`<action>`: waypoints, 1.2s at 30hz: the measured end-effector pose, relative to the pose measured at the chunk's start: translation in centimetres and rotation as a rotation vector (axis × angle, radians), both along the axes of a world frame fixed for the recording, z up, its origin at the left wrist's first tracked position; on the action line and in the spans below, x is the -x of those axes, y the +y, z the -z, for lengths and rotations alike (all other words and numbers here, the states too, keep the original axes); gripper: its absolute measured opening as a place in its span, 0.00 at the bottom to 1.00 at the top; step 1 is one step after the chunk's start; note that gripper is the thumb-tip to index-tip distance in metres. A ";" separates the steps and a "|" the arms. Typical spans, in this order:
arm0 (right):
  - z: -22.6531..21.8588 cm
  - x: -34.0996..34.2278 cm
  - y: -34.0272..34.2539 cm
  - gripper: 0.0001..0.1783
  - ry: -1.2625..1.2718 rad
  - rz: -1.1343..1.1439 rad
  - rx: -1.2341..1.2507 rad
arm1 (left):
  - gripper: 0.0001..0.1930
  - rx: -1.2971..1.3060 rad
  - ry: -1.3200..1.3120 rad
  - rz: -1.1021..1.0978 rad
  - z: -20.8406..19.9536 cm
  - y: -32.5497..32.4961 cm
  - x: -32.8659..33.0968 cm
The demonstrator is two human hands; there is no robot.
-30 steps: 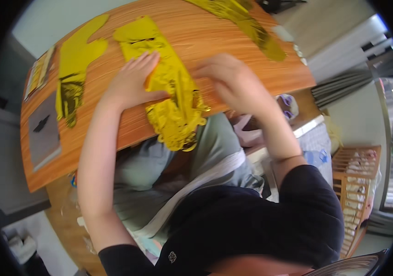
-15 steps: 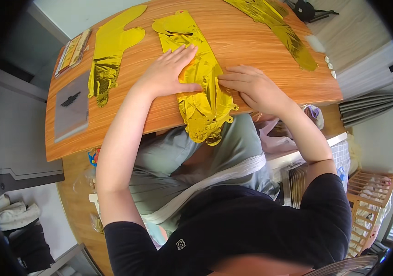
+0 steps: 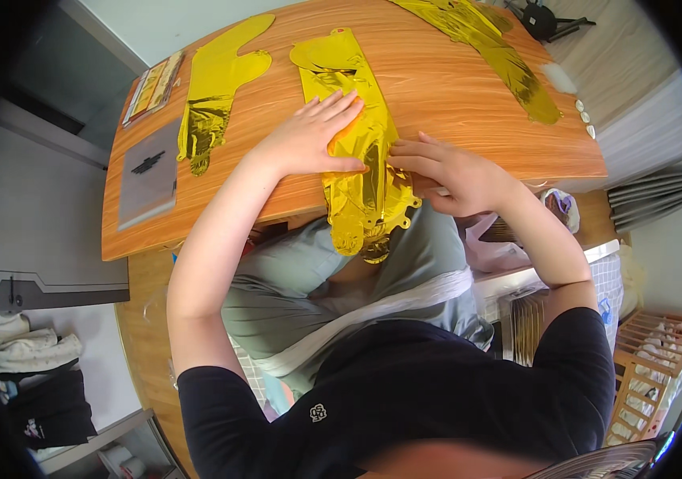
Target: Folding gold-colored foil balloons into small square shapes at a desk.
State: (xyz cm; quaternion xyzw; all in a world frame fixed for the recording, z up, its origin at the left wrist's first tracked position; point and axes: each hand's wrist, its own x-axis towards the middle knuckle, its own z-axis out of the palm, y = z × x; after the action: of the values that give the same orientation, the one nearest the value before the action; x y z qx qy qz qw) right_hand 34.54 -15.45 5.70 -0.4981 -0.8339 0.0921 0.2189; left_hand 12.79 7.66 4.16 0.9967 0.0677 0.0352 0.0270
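Observation:
A flat, crinkled gold foil balloon (image 3: pixel 346 72) lies lengthwise on the wooden table, its near end drooping over the edge above my lap. My left hand (image 3: pixel 313 137) rests flat across its left side, fingers spread and thumb reaching toward the middle. At the balloon's right edge, my right hand (image 3: pixel 456 172) touches the foil with outstretched fingertips; the thumb is lower, apart from them. Loose folds and small tabs show below the hands. Part of the foil is hidden under my left palm.
Another gold foil balloon (image 3: pixel 225 68) lies at the left of the table (image 3: pixel 269 96), a third gold foil balloon (image 3: pixel 500 68) at the far right. A grey translucent folder (image 3: pixel 148 184) and some booklets (image 3: pixel 153 86) are at the left. A black stand (image 3: pixel 540 20) is behind.
The whole view has shifted slightly to the right. Both hands stay on the same balloon; its near end now hangs as two separate rounded flaps, and my right thumb shows more.

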 end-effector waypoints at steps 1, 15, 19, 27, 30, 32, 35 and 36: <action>-0.4 0.1 -0.2 0.38 -0.008 -0.017 0.017 | 0.58 0.005 0.001 0.003 -0.1 -0.2 0.1; 1.3 2.7 -0.1 0.38 -0.272 0.056 -0.284 | 0.57 0.271 -0.098 -0.002 0.6 0.6 0.3; 1.6 3.0 -0.1 0.36 -0.281 0.065 -0.308 | 0.58 1.097 -0.543 -0.070 0.4 1.4 1.0; 1.1 3.0 -1.4 0.32 -0.260 0.072 -0.295 | 0.46 0.141 -0.044 0.211 -2.2 -5.2 7.2; 1.1 3.4 -1.5 0.31 -0.260 0.075 -0.296 | 0.51 0.189 -0.050 0.143 -1.1 -6.7 6.5; 1.2 3.6 -1.8 0.31 -0.261 0.071 -0.306 | 0.40 0.113 -0.137 0.152 -0.7 -7.2 5.8; 1.1 3.9 -2.0 0.30 -0.257 0.065 -0.294 | 0.37 0.099 -0.078 0.205 -0.5 -7.2 5.0; 1.1 3.9 -2.0 0.30 -0.259 0.068 -0.290 | 0.37 0.102 -0.080 0.209 -0.4 -7.1 4.9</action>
State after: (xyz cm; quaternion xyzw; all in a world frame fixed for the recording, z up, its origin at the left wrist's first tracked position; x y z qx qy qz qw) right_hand 30.62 -17.47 4.59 -0.4971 -0.8422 -0.1014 0.1824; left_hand 7.88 0.52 4.57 0.9935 -0.0361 0.0685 0.0838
